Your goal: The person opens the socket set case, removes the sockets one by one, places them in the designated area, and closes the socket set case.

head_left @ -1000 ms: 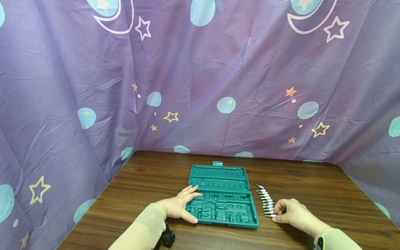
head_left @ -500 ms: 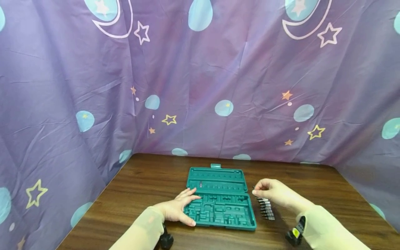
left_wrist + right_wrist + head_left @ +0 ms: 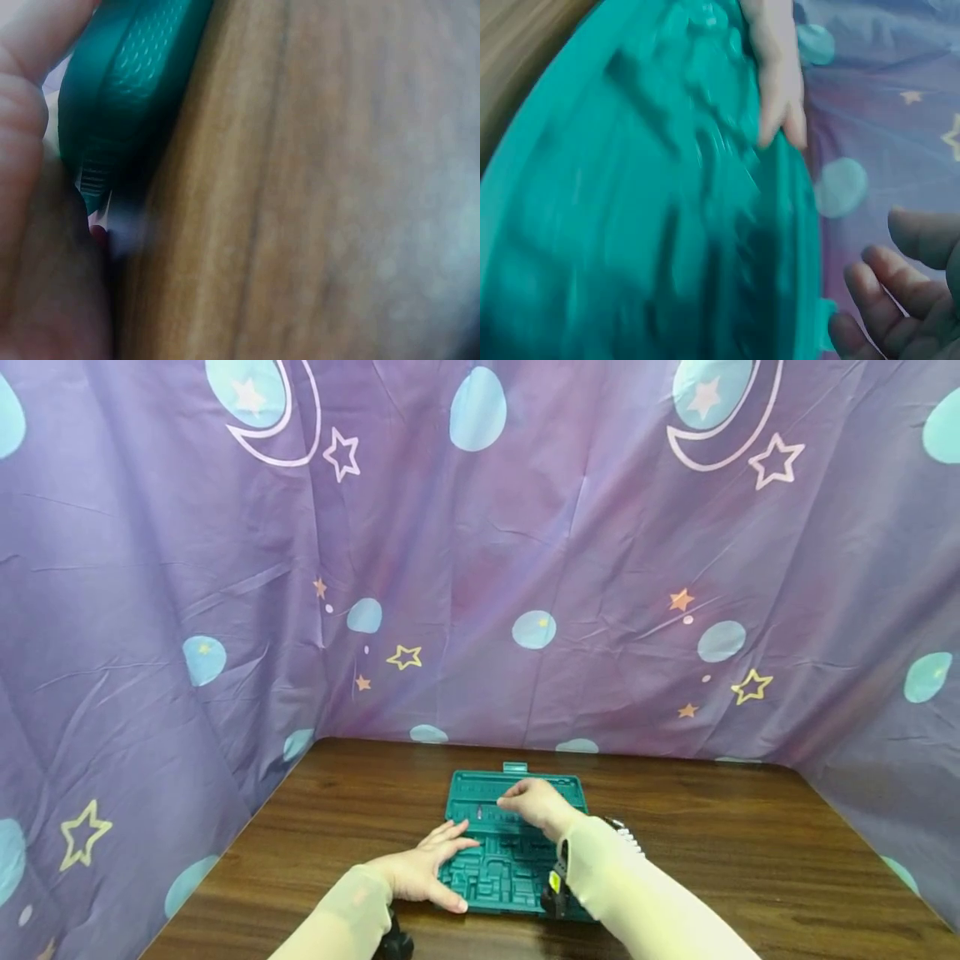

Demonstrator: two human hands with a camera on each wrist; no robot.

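Observation:
A green bit case (image 3: 495, 864) lies unfolded on the table, its moulded slots mostly bare. One small pinkish bit (image 3: 479, 812) sits in the lid half. My left hand (image 3: 420, 870) rests spread along the case's left edge, thumb by the front corner; in the left wrist view its skin borders the case's textured side (image 3: 146, 60). Above the lid is my right hand (image 3: 543, 807), fingertips pointing left, a short way right of that bit. The right wrist view shows its thumb (image 3: 922, 236) apart from loosely bent fingers, nothing visible between them.
Right of the case lies a row of silvery bits (image 3: 627, 837), partly hidden behind the right sleeve (image 3: 637, 893). The wooden table (image 3: 750, 843) reaches back to a purple curtain (image 3: 637, 693) with stars and moons.
My right hand has left the lower end of the bit row, passed its upper end and swung left over the lid. My left hand stays on the case edge.

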